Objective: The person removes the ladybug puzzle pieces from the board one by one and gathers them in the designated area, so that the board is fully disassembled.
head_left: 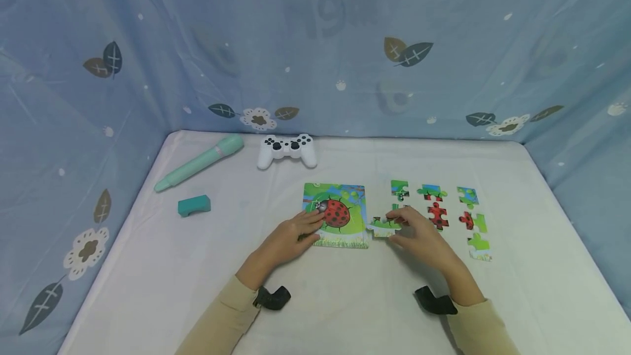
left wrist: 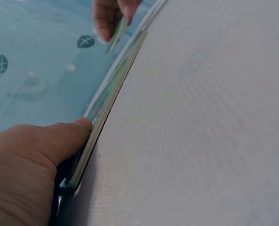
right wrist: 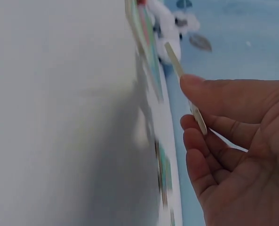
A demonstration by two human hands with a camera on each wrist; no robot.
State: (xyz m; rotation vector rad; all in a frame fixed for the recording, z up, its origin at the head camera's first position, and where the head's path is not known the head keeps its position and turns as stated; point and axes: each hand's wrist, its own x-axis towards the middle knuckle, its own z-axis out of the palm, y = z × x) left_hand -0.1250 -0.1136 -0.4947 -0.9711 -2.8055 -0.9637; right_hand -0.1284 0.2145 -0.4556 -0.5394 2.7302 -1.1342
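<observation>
My left hand (head_left: 292, 237) rests with its fingers on the left part of a square puzzle board (head_left: 356, 214) that carries a ladybug picture. In the left wrist view the thumb (left wrist: 73, 136) lies at the board's edge. Just right of the board, my right hand (head_left: 419, 237) pinches a green puzzle piece (head_left: 382, 229) with a flowery lower edge. The right wrist view shows this piece (right wrist: 176, 59) edge-on between thumb and fingers, raised off the table.
Several loose puzzle pieces (head_left: 437, 216) lie spread to the right of my right hand. Behind the board sits a white game controller (head_left: 287, 151). A mint-green microphone-shaped thing (head_left: 199, 164) and a teal block (head_left: 194, 205) lie at the left. Blue patterned cloth (head_left: 315, 70) hangs around the white table (head_left: 207, 256).
</observation>
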